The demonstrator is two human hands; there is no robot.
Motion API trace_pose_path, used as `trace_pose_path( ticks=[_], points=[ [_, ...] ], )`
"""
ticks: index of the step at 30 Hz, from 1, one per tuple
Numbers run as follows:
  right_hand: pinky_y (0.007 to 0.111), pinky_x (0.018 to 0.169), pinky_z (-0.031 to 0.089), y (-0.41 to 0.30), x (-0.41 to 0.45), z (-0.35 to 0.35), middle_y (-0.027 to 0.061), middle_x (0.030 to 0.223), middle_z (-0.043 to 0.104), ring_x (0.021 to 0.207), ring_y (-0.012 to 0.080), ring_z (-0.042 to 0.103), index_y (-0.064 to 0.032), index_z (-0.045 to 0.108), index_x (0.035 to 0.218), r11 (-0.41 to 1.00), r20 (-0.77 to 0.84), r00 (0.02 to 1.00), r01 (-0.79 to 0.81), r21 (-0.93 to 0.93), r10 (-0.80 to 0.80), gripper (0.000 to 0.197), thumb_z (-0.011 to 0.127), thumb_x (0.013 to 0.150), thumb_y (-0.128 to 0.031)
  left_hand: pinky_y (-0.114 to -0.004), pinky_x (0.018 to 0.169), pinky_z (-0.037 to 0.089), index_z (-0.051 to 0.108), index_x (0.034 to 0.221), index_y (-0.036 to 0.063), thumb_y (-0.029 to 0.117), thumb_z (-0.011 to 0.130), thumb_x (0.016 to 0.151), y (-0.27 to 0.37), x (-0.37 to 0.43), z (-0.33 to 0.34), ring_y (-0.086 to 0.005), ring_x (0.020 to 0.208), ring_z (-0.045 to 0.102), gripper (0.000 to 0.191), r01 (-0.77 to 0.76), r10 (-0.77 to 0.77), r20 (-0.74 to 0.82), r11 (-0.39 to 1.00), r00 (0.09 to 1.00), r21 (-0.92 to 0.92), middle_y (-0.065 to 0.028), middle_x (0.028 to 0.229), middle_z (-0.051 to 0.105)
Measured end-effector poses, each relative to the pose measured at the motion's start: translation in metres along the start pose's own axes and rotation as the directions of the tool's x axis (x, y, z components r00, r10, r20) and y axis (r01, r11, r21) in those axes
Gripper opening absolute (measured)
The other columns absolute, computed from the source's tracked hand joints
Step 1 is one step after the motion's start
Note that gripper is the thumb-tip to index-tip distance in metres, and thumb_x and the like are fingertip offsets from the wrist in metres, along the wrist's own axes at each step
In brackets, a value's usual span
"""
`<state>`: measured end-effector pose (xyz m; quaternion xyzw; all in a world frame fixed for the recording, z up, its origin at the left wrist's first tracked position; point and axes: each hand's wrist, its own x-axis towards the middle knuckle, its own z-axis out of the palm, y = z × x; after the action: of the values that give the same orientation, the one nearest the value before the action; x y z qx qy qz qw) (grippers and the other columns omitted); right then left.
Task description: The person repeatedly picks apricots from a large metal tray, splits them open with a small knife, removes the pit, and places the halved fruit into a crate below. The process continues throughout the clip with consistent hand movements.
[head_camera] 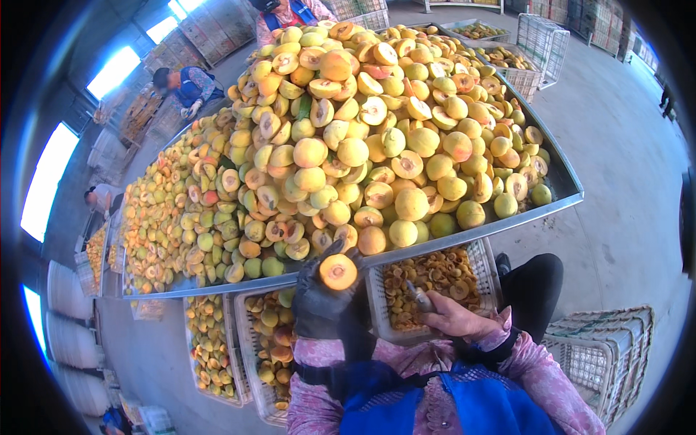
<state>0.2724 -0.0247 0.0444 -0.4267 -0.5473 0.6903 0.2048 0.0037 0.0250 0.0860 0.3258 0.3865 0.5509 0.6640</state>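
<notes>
My left hand (325,296), in a dark glove, holds a halved peach (338,271) with its cut face and brown centre turned up, at the near edge of a metal table (435,248). To its right my bare right hand (455,314) grips a small metal hand tool (420,297), its narrow end pointing up and left; its exact kind cannot be told. Below the tool is a plastic crate (377,304) with small fruit pieces. Whole and halved yellow peaches (411,204) are heaped high on the table beyond both hands.
Crates of fruit (243,348) stand under the table at the left. Stacked crates (587,348) are at the lower right, with more crates (524,81) beyond the table. A co-worker (190,89) leans at the table's far left; another person (288,13) is behind the heap.
</notes>
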Motion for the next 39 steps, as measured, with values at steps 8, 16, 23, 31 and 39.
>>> trace_pose_path(
  ticks=[8, 16, 23, 31, 39],
  points=[
    [0.031, 0.057, 0.047, -0.019, -0.002, 0.015, 0.0086, 0.076, 0.057, 0.063, 0.0155, 0.056, 0.0012, 0.046, 0.108, 0.969, -0.061, 0.97, 0.228, -0.096, -0.234, 0.029, 0.061, 0.092, -0.019, -0.049, 0.109, 0.038, 0.041, 0.137, -0.0086, 0.019, 0.04, 0.098, -0.046, -0.015, 0.036, -0.0364, 0.13, 0.045, 0.048, 0.001, 0.011, 0.07, 0.986, 0.997, -0.167, -0.0255, 0.14, 0.046],
    [0.023, 0.043, 0.041, -0.023, 0.021, 0.014, 0.0043, 0.071, 0.055, 0.049, 0.0086, 0.051, 0.0, 0.044, 0.11, 0.927, -0.198, 0.979, 0.117, 0.355, -0.048, 0.035, 0.063, 0.094, -0.025, -0.036, 0.108, 0.038, 0.04, 0.14, -0.0027, 0.016, 0.048, 0.099, -0.076, -0.021, 0.054, -0.0225, 0.125, 0.048, 0.045, 0.025, 0.009, 0.186, 0.984, 0.982, -0.177, -0.0139, 0.136, 0.05],
    [0.045, 0.082, 0.049, -0.045, 0.023, -0.03, 0.0236, 0.093, 0.062, 0.094, 0.042, 0.061, 0.0009, 0.05, 0.115, 0.875, -0.054, 0.969, 0.193, -0.445, -0.241, 0.044, 0.07, 0.081, -0.019, -0.034, 0.098, 0.046, 0.048, 0.131, 0.0013, 0.005, 0.064, 0.086, -0.036, -0.013, 0.057, -0.0244, 0.114, 0.056, 0.048, -0.532, -0.054, 0.56, 0.248, 0.827, 0.81, -0.0128, 0.127, 0.056],
    [0.046, 0.068, 0.049, -0.032, 0.004, -0.014, 0.0277, 0.083, 0.061, 0.082, 0.0446, 0.063, 0.0031, 0.041, 0.114, 0.861, -0.206, 0.911, 0.234, -0.452, -0.356, 0.04, 0.063, 0.089, -0.02, -0.037, 0.096, 0.049, 0.055, 0.123, 0.003, 0.009, 0.075, 0.077, -0.071, -0.015, 0.056, -0.0233, 0.109, 0.061, 0.05, -0.202, 0.139, 0.161, 0.838, 0.977, 0.507, -0.0123, 0.121, 0.061],
    [0.052, 0.062, 0.047, -0.011, -0.018, 0.016, 0.0299, 0.078, 0.06, 0.076, 0.0483, 0.062, 0.0033, 0.038, 0.103, 0.909, -0.101, 0.976, 0.136, -0.395, -0.191, 0.032, 0.058, 0.091, -0.018, -0.051, 0.104, 0.044, 0.042, 0.135, 0.0004, 0.014, 0.051, 0.095, -0.076, -0.015, 0.052, -0.0297, 0.123, 0.05, 0.044, 0.247, -0.225, 0.111, 0.776, 0.968, -0.581, -0.0176, 0.136, 0.049]
  ],
)
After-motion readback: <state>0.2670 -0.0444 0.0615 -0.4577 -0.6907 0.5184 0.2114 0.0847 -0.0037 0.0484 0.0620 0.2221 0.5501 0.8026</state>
